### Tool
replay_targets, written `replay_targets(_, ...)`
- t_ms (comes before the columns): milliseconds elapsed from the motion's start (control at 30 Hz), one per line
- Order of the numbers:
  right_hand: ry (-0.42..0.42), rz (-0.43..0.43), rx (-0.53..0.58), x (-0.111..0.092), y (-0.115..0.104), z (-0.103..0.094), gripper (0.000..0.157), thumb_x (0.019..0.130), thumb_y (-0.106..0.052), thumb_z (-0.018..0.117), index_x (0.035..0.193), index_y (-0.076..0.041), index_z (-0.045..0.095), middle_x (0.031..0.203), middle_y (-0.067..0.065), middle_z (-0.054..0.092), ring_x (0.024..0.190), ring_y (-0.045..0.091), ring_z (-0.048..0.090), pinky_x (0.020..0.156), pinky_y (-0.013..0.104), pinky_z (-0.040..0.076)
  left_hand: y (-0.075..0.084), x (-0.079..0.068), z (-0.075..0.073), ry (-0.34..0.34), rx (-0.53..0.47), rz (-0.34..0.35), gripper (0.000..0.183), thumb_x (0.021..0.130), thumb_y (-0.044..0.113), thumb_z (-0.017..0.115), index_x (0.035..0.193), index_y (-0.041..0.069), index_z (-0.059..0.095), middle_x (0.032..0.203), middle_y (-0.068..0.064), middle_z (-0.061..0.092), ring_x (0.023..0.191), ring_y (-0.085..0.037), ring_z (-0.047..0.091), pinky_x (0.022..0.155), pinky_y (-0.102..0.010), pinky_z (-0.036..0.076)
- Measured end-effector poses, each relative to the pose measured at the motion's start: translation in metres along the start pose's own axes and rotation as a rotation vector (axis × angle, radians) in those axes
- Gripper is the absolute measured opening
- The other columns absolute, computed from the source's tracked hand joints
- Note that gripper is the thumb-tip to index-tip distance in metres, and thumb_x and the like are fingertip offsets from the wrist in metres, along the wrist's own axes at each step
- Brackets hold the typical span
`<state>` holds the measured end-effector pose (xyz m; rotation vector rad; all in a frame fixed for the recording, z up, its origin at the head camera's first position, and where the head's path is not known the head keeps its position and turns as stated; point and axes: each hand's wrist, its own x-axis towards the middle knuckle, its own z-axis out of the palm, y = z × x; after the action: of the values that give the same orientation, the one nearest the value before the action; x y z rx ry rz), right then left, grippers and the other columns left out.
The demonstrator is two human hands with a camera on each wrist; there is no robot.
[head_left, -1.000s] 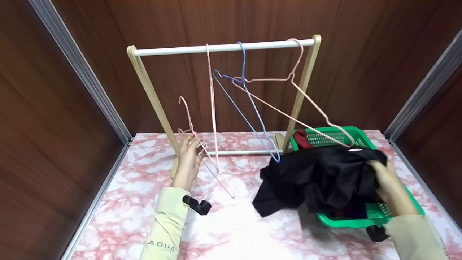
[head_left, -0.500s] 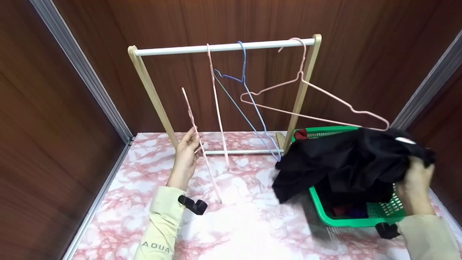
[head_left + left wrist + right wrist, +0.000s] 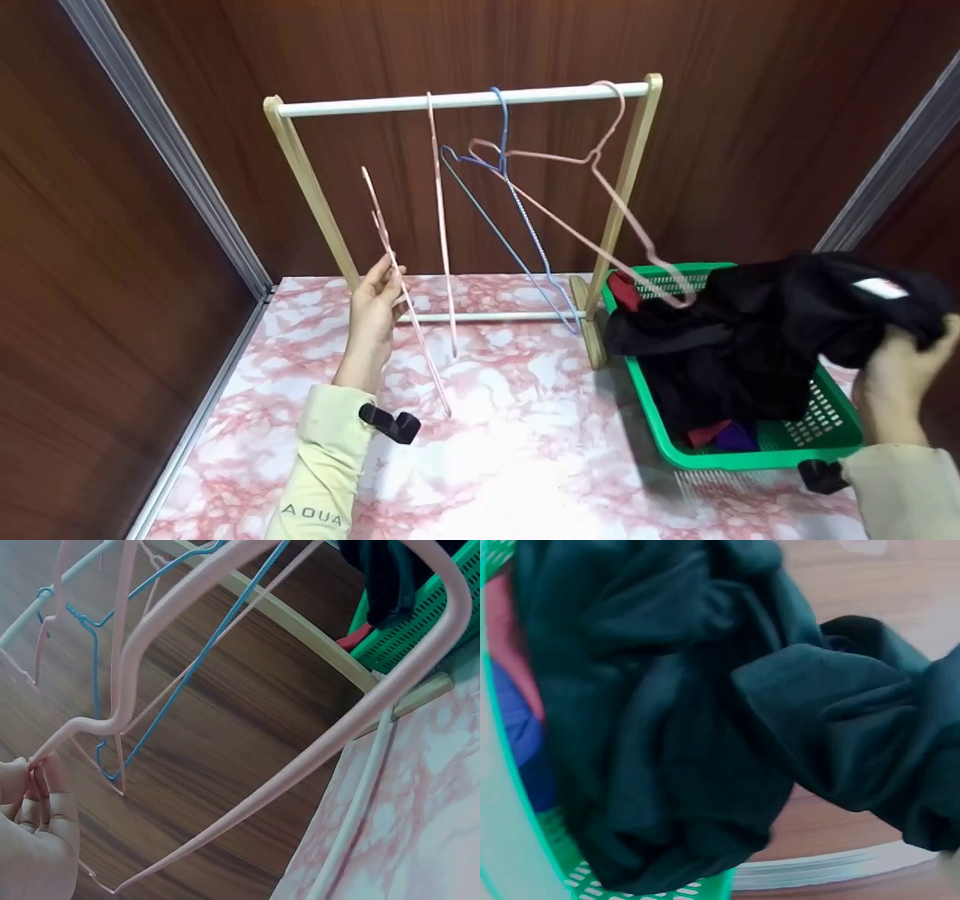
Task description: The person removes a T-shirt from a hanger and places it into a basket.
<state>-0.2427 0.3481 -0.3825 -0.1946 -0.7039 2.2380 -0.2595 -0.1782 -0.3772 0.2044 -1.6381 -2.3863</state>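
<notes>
My left hand (image 3: pixel 373 306) pinches a pink wire clothes hanger (image 3: pixel 421 339) in front of the rack's left side. Thumb and fingertips meet on its wire in the left wrist view, where the hanger (image 3: pixel 247 802) spans much of the picture. At the right, my right hand (image 3: pixel 896 386) grips one end of a black garment (image 3: pixel 832 307) with a white label. The cloth stretches leftward over the green basket (image 3: pixel 750 459), its far end bunched across the basket. In the right wrist view the garment (image 3: pixel 652 735) fills the middle, and the hand is mostly hidden.
A rack with a white rail (image 3: pixel 360 106) and wooden legs holds a pink hanger (image 3: pixel 441 225), a blue hanger (image 3: pixel 529 232) and another pink hanger (image 3: pixel 622 202) tilted toward the basket. Red cloth (image 3: pixel 622 289) and purple cloth (image 3: pixel 736 436) lie in the basket. Wooden walls surround the marbled table (image 3: pixel 487 450).
My right hand has moved right, drawing the black garment away from the rack. The rightmost pink hanger has swung right and back. My left hand has turned its hanger edge-on and raised it slightly.
</notes>
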Motion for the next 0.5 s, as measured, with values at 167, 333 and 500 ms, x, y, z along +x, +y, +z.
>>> replay_targets(167,-0.179,-0.004,-0.82,-0.005,0.022,-0.011,0.03,0.095,-0.001,0.045,0.111,-0.026,0.045,0.114,-0.015,0.045,0.119,0.005,0.039,0.102,0.011,0.031,0.003,0.0,0.003,0.011,0.032,0.022,0.044,0.099,0.008,0.048,0.142,0.002,0.041,0.096,0.012,0.06,0.072,0.001,0.051,0.063,-0.016,0.043)
replay_targets(333,-0.435,-0.034,-1.307,-0.011,0.045,-0.02,0.038,0.097,-0.017,0.044,0.132,-0.009,0.034,0.137,0.01,0.039,0.133,0.024,0.031,0.116,0.036,0.023,0.009,0.0,0.008,0.011,0.044,0.053,0.041,0.098,0.009,0.05,0.138,0.0,0.045,0.094,0.013,0.062,0.069,0.001,0.054,0.061,-0.014,0.043)
replay_targets(500,-0.769,-0.226,-1.463,-0.015,0.062,-0.027,0.05,0.083,0.008,0.046,0.131,0.01,0.031,0.129,0.041,0.038,0.122,0.053,0.035,0.103,0.061,0.026,0.016,-0.001,0.012,-0.006,0.03,0.086,0.042,0.098,0.007,0.049,0.138,-0.003,0.044,0.097,0.008,0.062,0.071,-0.001,0.057,0.06,-0.013,0.045)
